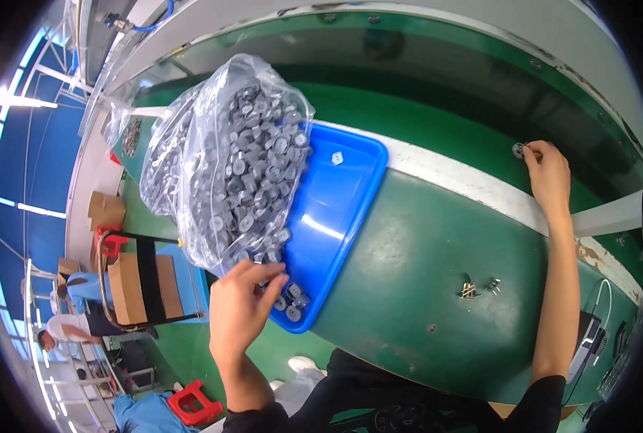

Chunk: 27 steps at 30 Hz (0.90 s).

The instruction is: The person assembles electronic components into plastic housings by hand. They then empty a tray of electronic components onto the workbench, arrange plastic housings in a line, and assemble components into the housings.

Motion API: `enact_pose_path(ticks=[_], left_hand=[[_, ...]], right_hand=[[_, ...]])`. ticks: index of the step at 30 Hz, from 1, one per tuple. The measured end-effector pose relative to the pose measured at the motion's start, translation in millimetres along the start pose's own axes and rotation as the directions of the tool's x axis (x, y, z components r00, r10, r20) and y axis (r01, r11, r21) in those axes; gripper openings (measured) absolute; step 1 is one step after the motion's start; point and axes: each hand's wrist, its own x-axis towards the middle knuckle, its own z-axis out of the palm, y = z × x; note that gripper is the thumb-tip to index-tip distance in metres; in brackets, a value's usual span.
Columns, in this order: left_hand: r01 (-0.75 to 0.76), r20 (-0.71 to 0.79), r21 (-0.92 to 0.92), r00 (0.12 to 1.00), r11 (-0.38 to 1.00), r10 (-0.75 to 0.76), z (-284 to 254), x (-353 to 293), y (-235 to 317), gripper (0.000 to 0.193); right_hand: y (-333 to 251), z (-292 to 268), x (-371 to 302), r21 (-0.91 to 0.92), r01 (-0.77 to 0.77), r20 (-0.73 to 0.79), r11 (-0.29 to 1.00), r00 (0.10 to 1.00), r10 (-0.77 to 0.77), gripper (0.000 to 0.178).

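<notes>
My right hand (550, 177) reaches far right over the green conveyor belt, its fingertips closed on a small grey round plastic part (519, 150). At the near left edge of the blue tray (361, 209) is my left hand (240, 307). Its fingers are loosely bent, thumb and forefinger slightly apart, with nothing visible between them. Beside these fingertips several loose grey round parts (293, 313) lie in the tray's near corner. A clear plastic bag (206, 180) full of the same parts rests over the tray's left side, its mouth toward my left hand.
Small metal pins (468, 290) lie in two little piles on the green table (401, 267). A white square piece (337, 158) sits in the tray. A white rail (451, 177) divides table from belt. Farther left are a chair with a cardboard box (130, 289), a red stool (194, 404) and other people.
</notes>
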Motion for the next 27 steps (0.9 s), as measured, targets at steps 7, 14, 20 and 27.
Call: enact_pose_path(ticks=[7, 14, 20, 27], left_hand=[[0.001, 0.034, -0.02, 0.999, 1.0, 0.0, 41, -38, -20, 0.037], [-0.097, 0.115, 0.01, 0.989, 0.995, 0.095, 42, -25, -23, 0.029], [-0.121, 0.095, -0.052, 0.988, 0.991, 0.125, 46, -12, -17, 0.022], [-0.061, -0.128, -0.292, 0.992, 0.955, 0.024, 36, 0, -20, 0.012]], right_hand=[[-44, -27, -53, 0.083, 0.254, 0.069, 0.964, 0.963, -0.259, 0.023], [-62, -54, -106, 0.243, 0.324, 0.552, 0.914, 0.729, -0.405, 0.019], [-40, -39, -125, 0.458, 0.277, 0.586, 0.845, 0.62, -0.521, 0.024], [-48, -51, -106, 0.586, 0.085, 0.492, 0.806, 0.752, -0.438, 0.022]])
